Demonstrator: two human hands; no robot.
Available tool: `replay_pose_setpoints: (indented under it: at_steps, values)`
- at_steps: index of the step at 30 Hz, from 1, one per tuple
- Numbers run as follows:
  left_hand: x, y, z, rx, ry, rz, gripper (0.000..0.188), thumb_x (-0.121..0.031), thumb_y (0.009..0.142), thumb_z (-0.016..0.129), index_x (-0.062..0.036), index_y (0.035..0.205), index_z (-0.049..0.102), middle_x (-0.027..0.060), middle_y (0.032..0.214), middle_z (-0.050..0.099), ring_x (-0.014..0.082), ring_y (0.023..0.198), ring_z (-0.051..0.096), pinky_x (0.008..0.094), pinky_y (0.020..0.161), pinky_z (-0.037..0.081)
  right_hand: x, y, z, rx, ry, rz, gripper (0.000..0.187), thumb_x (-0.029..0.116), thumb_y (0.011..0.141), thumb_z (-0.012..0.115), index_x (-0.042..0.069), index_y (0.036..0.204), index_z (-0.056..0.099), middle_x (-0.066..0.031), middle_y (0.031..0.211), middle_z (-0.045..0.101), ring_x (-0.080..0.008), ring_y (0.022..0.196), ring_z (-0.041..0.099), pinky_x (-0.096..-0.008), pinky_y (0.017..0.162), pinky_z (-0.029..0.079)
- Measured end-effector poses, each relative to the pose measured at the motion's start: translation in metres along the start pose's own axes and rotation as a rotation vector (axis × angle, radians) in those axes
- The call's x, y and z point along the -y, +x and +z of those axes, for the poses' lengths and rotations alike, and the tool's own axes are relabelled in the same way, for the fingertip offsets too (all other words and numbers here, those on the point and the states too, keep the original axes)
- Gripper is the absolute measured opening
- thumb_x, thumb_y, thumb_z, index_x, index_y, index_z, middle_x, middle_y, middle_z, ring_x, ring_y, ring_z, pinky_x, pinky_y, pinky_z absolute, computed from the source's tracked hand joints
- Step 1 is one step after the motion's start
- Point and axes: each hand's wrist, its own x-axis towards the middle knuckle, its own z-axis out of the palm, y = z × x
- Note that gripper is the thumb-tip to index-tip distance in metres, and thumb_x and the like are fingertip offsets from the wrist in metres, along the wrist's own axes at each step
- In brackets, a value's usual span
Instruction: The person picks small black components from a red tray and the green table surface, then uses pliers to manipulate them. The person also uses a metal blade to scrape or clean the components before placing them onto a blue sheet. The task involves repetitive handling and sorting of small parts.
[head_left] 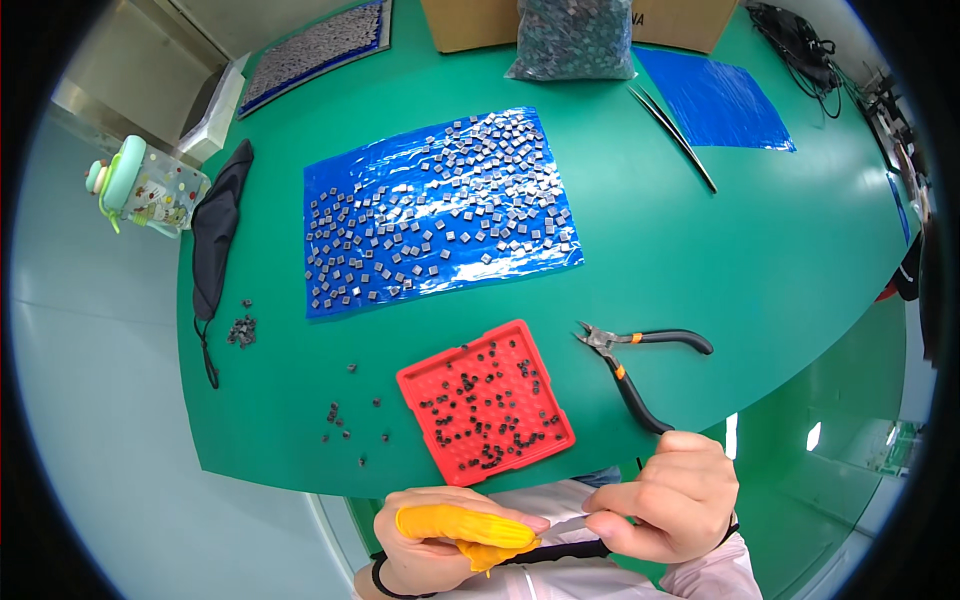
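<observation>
Close to my body, beyond the table's near edge, both hands are raised. My left hand (425, 545) is closed, with ribbed yellow finger covers (465, 522) over some of its fingers. My right hand (675, 500) has bare fingers, curled in a pinch. A thin pale strip (566, 527) spans the gap between the fingertips of both hands; its exact kind is too small to make out. Just ahead lies a red square tray (487, 402) scattered with small black pieces (470, 382). Orange-and-black cutting pliers (603, 343) rest with jaws apart, beyond my right hand.
Small grey metal squares (510, 180) cover a blue sheet (350, 175). Tweezers (677, 140) lie beside another blue sheet (720, 105). Loose black bits (335, 412) dot the table left of the tray. A bottle (155, 185), dark pouch (218, 230), filled bag (573, 40) and cardboard box (470, 28) stand farther off.
</observation>
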Motion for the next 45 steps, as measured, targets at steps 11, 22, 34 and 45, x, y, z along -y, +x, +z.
replay_pose_setpoints:
  at_steps: [11,22,34,45]
  values:
    - [-0.005,0.002,0.001,0.029,0.097,0.071,0.012,0.007,0.075,0.071,0.0094,0.085,0.067,0.0204,0.086,0.068,0.0190,0.063,0.065,0.0259,0.053,0.052,0.001,0.000,-0.004,0.018,-0.060,-0.006,0.013,0.022,0.072,0.076,0.011,0.073,0.070,0.0059,0.045,0.042,-0.0085,0.037,0.033,-0.0263,0.041,0.022]
    - [0.007,0.006,-0.006,0.083,0.246,0.348,0.013,0.004,0.072,0.070,0.0085,0.084,0.067,0.0210,0.085,0.069,0.0234,0.068,0.067,0.0271,0.060,0.053,0.004,-0.004,-0.005,0.064,0.005,0.092,0.008,0.016,0.070,0.076,0.012,0.069,0.070,0.0058,0.047,0.049,-0.0092,0.034,0.031,-0.0264,0.037,0.021]
    - [-0.018,0.012,0.005,0.091,0.581,0.320,0.014,0.001,0.071,0.072,0.0062,0.083,0.067,0.0176,0.083,0.070,0.0250,0.071,0.068,0.0279,0.062,0.053,0.006,-0.007,-0.001,0.070,0.215,0.317,0.008,0.015,0.075,0.074,0.009,0.071,0.070,0.0034,0.052,0.058,-0.0108,0.036,0.040,-0.0251,0.036,0.030]
    - [-0.013,0.011,0.010,0.021,0.543,0.357,0.015,0.003,0.068,0.071,0.0063,0.082,0.067,0.0182,0.081,0.070,0.0253,0.070,0.068,0.0282,0.061,0.053,0.006,-0.009,0.000,0.137,0.461,0.542,0.009,0.009,0.078,0.070,0.002,0.074,0.071,-0.0037,0.054,0.061,-0.0093,0.040,0.050,-0.0229,0.038,0.034]
